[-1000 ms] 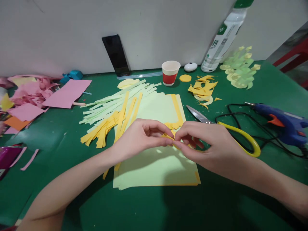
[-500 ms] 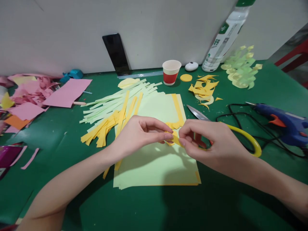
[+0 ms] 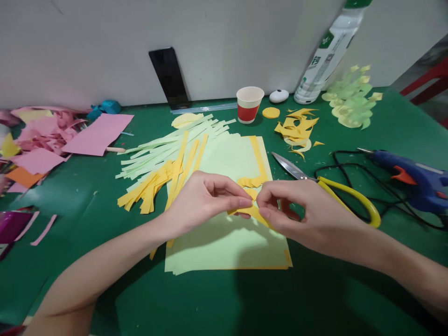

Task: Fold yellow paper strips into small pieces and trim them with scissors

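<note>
At the far left of the green surface (image 3: 140, 308), a pink paper sheet (image 3: 100, 135) lies beside a heap of pink scraps (image 3: 58, 128). Next come fanned pale green strips (image 3: 168, 144) and loose yellow strips (image 3: 150, 186), some overlapping the left edge of a stack of pale green sheets (image 3: 224, 254). My left wrist passes over these strips, so a careless elbow or wrist could drag them out of order.

In the middle, my left hand (image 3: 206, 198) grasps a yellow paper strip (image 3: 254, 213) between thumb and fingers, above the stack. The strip looks thin, so pulling unevenly could crease or tear it, and a loose pinch could let it slip. Just behind it, short yellow pieces (image 3: 248, 182) lie on the sheets, where a brush of my knuckles could scatter them.

My right hand (image 3: 297, 205) is curled at the strip's right end, thumb against it; I cannot tell whether those fingers grip firmly. Right behind that hand lie scissors (image 3: 294, 167), so drawing back carelessly could knock them. At far right, a blue glue gun (image 3: 416, 179) trails black cord (image 3: 334, 158) near the scissors; a snag could pull both.
</note>
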Action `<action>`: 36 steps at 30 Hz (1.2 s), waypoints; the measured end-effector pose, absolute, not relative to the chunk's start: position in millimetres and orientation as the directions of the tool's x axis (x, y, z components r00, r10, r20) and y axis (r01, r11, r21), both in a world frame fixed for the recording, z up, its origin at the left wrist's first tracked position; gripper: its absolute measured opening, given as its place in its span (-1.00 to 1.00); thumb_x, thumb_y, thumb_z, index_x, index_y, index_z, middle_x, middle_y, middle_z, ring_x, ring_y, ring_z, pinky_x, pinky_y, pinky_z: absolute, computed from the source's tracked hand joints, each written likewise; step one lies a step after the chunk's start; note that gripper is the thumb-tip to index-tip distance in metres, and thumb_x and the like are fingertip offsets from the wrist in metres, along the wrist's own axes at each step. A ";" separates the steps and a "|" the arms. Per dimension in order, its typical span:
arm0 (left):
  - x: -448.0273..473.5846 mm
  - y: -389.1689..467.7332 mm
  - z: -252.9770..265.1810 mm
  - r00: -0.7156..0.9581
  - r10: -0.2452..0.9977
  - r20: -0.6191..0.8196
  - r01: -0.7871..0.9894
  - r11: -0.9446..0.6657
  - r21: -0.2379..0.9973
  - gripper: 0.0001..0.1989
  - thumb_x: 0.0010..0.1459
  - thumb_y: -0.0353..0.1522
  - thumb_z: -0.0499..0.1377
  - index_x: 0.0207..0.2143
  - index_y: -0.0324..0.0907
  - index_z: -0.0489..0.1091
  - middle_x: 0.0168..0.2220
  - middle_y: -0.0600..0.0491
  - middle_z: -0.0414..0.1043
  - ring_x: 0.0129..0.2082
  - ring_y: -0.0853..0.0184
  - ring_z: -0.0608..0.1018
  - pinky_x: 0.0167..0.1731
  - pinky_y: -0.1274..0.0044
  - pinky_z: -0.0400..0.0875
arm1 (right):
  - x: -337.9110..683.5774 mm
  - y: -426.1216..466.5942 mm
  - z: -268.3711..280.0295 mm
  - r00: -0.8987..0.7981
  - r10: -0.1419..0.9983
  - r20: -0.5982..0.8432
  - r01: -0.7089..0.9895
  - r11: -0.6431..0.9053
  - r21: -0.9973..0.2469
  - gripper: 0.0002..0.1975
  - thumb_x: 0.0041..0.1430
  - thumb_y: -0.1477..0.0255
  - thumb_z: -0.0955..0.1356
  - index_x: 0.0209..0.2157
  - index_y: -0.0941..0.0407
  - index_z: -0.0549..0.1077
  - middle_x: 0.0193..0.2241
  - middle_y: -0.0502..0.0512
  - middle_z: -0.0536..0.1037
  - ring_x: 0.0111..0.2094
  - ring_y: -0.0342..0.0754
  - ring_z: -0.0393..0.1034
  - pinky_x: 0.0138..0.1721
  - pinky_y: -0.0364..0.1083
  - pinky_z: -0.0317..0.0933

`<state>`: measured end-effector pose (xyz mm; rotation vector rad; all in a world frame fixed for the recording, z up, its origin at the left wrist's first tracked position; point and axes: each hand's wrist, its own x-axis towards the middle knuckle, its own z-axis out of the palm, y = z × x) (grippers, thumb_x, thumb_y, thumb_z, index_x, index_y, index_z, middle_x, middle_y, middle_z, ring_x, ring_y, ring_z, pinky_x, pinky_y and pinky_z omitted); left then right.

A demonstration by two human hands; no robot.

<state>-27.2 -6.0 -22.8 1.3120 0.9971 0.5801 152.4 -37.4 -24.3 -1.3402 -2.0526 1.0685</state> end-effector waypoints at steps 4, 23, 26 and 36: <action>-25.5 -9.9 -23.2 0.553 0.787 -0.273 0.162 0.219 0.962 -0.98 -0.06 -0.47 0.28 -0.52 -0.25 0.48 -0.60 0.15 0.50 -0.58 0.55 0.51 -0.57 0.78 0.35 | 149.7 -36.4 -26.4 -0.417 0.905 -0.083 0.502 0.154 -0.851 -0.83 0.00 0.51 0.22 -0.61 0.12 0.31 -0.69 -0.10 0.25 -0.65 -0.25 0.05 -0.66 -0.24 -0.05; -24.9 -13.7 -25.8 0.714 0.700 -0.008 0.306 -0.302 0.903 -0.75 0.14 -0.37 0.07 -0.58 -0.27 0.33 -0.61 0.14 0.30 -0.59 0.52 0.31 -0.57 0.65 0.18 | 148.7 -37.5 -25.3 -0.409 0.905 0.117 0.381 0.287 -0.879 -0.83 0.11 0.50 0.22 -0.55 0.14 0.32 -0.62 -0.04 0.39 -0.59 -0.24 0.23 -0.62 -0.28 0.11; -24.8 -14.7 -26.6 0.699 0.715 0.004 0.326 -0.324 0.888 -0.73 0.13 -0.34 0.07 -0.60 -0.26 0.31 -0.62 0.13 0.27 -0.61 0.51 0.28 -0.61 0.63 0.14 | 149.5 -38.2 -24.7 -0.411 0.895 0.174 0.378 0.341 -0.861 -0.81 0.10 0.54 0.21 -0.57 0.14 0.30 -0.65 -0.06 0.36 -0.60 -0.25 0.21 -0.61 -0.28 0.11; -26.9 -17.2 -24.8 0.647 0.752 0.128 0.251 -0.368 0.895 -0.72 0.15 -0.35 0.07 -0.60 -0.27 0.28 -0.58 0.10 0.26 -0.59 0.51 0.26 -0.62 0.64 0.15 | 152.4 -41.3 -27.4 -0.386 0.860 0.333 0.360 0.473 -0.805 -0.83 0.12 0.57 0.23 -0.53 0.13 0.29 -0.66 -0.08 0.30 -0.63 -0.25 0.13 -0.64 -0.25 0.05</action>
